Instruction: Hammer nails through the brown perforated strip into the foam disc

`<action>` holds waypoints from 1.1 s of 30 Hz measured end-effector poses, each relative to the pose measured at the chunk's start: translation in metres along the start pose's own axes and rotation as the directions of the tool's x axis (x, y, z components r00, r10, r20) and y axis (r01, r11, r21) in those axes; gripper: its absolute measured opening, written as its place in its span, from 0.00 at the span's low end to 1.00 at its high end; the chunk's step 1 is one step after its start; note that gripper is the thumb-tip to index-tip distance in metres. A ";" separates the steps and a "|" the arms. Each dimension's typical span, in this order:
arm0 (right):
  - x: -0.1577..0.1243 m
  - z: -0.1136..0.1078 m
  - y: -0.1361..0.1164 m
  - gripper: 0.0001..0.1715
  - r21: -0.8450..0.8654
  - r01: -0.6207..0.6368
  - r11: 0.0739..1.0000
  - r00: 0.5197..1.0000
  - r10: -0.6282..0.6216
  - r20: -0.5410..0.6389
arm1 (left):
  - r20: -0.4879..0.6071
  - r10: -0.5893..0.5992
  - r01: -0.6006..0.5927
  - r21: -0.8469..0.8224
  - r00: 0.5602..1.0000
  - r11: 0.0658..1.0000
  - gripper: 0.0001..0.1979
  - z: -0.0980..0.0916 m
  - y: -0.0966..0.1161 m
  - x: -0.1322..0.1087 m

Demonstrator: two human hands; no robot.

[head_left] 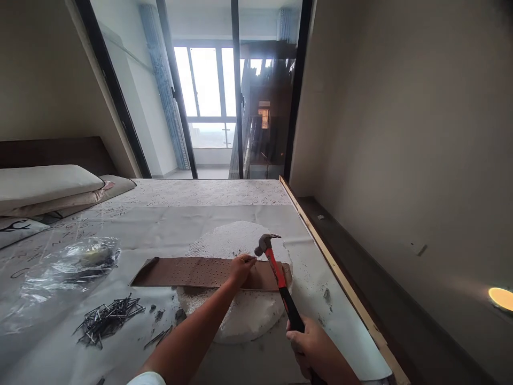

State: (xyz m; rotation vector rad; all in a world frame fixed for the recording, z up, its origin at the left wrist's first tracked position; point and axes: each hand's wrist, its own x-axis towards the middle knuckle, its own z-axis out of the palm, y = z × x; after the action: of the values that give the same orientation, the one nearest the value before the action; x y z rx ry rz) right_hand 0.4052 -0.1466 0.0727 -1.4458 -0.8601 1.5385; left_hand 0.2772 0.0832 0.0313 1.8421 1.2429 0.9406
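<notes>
The right hand (pixel 316 350) was wrapped tight around the black grip of a red and black hammer (pixel 277 272). The hammer's head was up near the left hand (pixel 241 268). That hand was down by the brown board (pixel 188 271), its finger and thumb pinched together; if they had something tiny, I could not tell. The two hands were apart.

The board was long and flat, with rows of little dots on its left and middle parts. It lay across a round white slab (pixel 240 318), on a pale sheet (pixel 152 232) on the bed (pixel 208 191). A messy pile of nails (pixel 110 321) lay to the left, with a clear bag (pixel 76 267) just behind it. Pillows (pixel 48 184) were farther back on the left.
</notes>
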 end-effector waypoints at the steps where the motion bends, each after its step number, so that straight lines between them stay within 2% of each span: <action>1: -0.001 0.001 -0.001 0.10 -0.002 -0.006 1.000 1.000 0.006 0.009 | 0.002 0.000 0.000 0.003 1.000 1.000 0.14 0.000 0.000 0.000; 12: 0.000 0.004 0.005 0.11 -0.037 0.011 0.999 1.000 -0.012 -0.012 | -0.011 0.013 -0.013 0.050 1.000 0.999 0.12 0.004 -0.006 0.002; 15: -0.004 0.002 0.002 0.10 -0.131 0.011 0.991 0.997 -0.021 -0.071 | -0.034 0.051 -0.048 0.090 0.998 0.995 0.11 0.006 -0.004 0.001; 18: -0.008 -0.001 -0.004 0.09 -0.273 0.060 0.960 0.982 -0.106 -0.155 | -0.043 0.092 -0.087 0.114 0.995 0.990 0.10 0.007 -0.003 0.001; 20: -0.009 -0.001 -0.006 0.07 -0.348 0.090 0.933 0.973 -0.158 -0.170 | -0.038 0.111 -0.105 0.121 0.993 0.987 0.09 0.008 -0.003 0.000; 28: -0.016 0.006 -0.014 0.06 -0.456 0.044 0.889 0.977 -0.133 -0.165 | -0.049 0.119 -0.113 0.121 0.992 0.986 0.09 0.011 -0.003 -0.001; 33: -0.018 0.013 -0.026 0.02 -0.451 -0.035 0.892 0.989 -0.035 -0.147 | -0.048 0.117 -0.110 0.128 0.992 0.986 0.10 0.012 -0.006 -0.001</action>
State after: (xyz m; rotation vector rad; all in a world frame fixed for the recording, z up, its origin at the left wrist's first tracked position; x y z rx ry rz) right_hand 0.3946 -0.1513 0.1049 -1.8669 -1.1781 1.2530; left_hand 0.2848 0.0816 0.0204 2.0151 1.2664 1.0017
